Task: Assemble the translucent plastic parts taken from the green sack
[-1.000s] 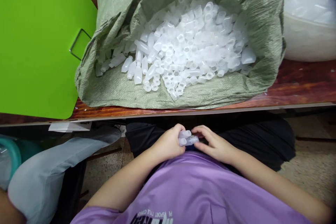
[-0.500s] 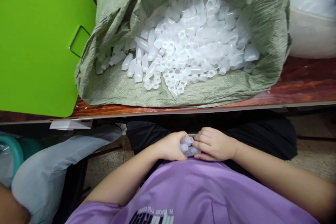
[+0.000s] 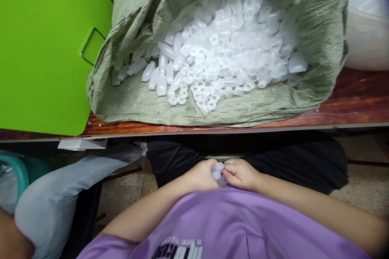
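In my lap, my left hand [image 3: 203,177] is closed round several small translucent plastic bottles [image 3: 216,170], their round ends showing between the two hands. My right hand [image 3: 242,175] presses against the same cluster from the right, its fingers curled and the thumb and fingertips pinching at a bottle there. Part of the bunch is hidden behind the fingers. Beyond my hands, on the table, a heap of similar whitish plastic bottles [image 3: 225,54] spreads out of a green woven sack [image 3: 146,107].
A bright green board with a metal handle [image 3: 45,48] covers the table's left side. At the back right sits a full whitish bag [image 3: 367,40]. The wooden table edge [image 3: 358,109] runs above my lap. Another person's grey-clad leg [image 3: 51,198] and a teal bin [image 3: 21,178] are at lower left.
My right hand's fingers have curled in and sit slightly lower against the bottles. The left hand keeps its hold with little movement. The view has shifted slightly.
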The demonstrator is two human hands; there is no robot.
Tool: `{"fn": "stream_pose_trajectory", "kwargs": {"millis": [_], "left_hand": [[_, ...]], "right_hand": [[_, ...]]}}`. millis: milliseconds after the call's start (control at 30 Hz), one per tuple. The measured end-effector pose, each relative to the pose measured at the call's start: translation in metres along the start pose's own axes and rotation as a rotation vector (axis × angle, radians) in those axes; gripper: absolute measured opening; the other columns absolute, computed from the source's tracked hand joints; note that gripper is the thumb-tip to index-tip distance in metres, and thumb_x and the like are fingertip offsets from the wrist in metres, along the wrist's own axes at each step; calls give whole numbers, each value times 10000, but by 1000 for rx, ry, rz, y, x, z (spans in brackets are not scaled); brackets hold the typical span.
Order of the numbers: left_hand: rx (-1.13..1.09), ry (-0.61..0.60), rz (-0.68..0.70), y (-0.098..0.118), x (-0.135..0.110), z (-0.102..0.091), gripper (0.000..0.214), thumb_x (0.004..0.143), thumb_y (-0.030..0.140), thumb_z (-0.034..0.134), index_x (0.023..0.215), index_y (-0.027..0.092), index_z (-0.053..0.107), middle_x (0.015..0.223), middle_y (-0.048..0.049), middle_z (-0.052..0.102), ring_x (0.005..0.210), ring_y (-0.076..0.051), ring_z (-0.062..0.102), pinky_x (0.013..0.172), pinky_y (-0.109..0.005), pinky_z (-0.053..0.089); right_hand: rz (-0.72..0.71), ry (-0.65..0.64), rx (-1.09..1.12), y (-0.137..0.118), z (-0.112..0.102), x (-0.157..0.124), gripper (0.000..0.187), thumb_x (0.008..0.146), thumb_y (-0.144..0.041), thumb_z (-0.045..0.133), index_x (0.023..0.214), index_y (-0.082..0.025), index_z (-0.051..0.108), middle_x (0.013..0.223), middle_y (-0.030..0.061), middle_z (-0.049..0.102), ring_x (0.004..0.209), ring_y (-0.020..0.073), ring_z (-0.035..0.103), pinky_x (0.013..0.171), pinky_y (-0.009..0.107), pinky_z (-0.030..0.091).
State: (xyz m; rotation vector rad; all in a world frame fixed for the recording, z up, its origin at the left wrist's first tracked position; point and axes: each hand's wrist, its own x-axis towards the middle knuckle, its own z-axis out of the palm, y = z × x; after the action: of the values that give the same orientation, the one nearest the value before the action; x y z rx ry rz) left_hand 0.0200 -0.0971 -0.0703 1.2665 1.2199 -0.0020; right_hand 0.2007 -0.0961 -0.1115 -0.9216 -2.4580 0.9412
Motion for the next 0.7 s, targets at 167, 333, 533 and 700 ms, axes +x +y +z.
{"fn": "stream_pose_trajectory", "kwargs": {"millis": [167,333,533,700], "left_hand": [[108,82,55,1,6,-2,318,578,241,655,860,185,520,804,1,603,675,-125,538,544,-203,382],[203,71,83,6,9,-3,297,606,235,635,866,195,498,767,11,597,633,-120,538,516,-198,370],[351,242,102,28,30,-21,365,645,257,637,980,195,505,881,-45,621,777,-203,594,651,-260,434],[427,410,199,40,52,-37,351,715,120,521,1056,199,543,1060,-92,611,1007,-251,553,884,-312,401]], "right_hand": [[83,-20,10,6,-5,2,446,919,-358,248,619,-186,529,565,17,513,525,124,469,535,243,377],[133,-36,-24,8,-9,1,464,929,-376,232,658,-184,555,599,25,544,553,125,510,545,236,413],[241,124,-240,11,-41,1,335,896,-360,389,1074,-134,561,954,138,642,842,231,607,717,363,470],[-10,448,-424,-17,-95,13,171,850,-217,498,995,-221,589,869,64,658,773,182,603,738,327,475]]}}
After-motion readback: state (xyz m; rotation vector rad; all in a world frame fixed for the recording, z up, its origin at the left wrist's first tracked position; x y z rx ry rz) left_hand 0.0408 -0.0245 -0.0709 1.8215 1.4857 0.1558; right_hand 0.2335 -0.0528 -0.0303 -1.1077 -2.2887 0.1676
